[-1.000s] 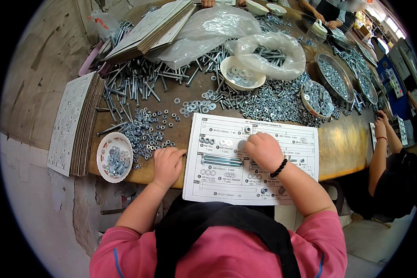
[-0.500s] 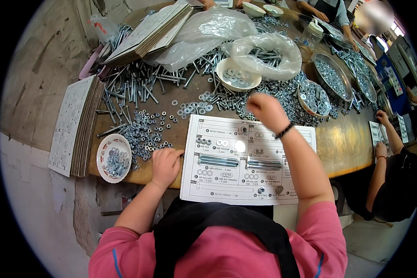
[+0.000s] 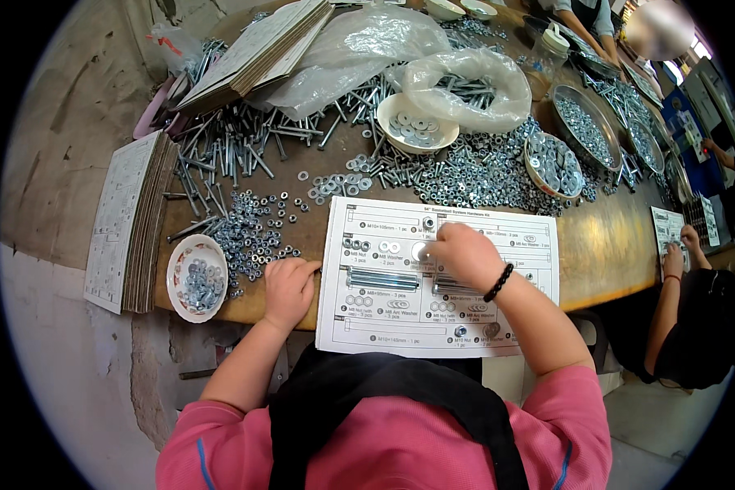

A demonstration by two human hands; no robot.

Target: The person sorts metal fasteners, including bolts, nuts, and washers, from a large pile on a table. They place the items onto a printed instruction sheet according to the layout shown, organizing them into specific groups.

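Observation:
My right hand [image 3: 465,260], a dark beaded band on its wrist, is over the printed card [image 3: 367,336], with fingertips pinched together beside a large pale washer [image 3: 420,251]. What the pinch holds, if anything, is hidden. My left hand [image 3: 289,290] rests on the table edge, thumb stretched out to the card's left edge, fingers loosely bent and holding nothing I can see. On the card lie long bolts [image 3: 384,279], several dark nuts [image 3: 356,244], a pair of small washers [image 3: 389,246] and a nut [image 3: 461,331]. My right hand partly covers a second bolt group [image 3: 449,286].
Loose nuts [image 3: 257,237] and a patterned bowl of small parts [image 3: 174,282] lie left. Beyond the card are a washer bowl [image 3: 384,139], plastic bags [image 3: 367,41] and heaped bolts [image 3: 245,143]. Card stacks [image 3: 126,220] stand left. A co-worker's hands [image 3: 678,253] work at right.
My right hand has come down and nearer, from above the card's far edge to its middle, fingertips now beside the large washer. My left hand stays at the card's edge.

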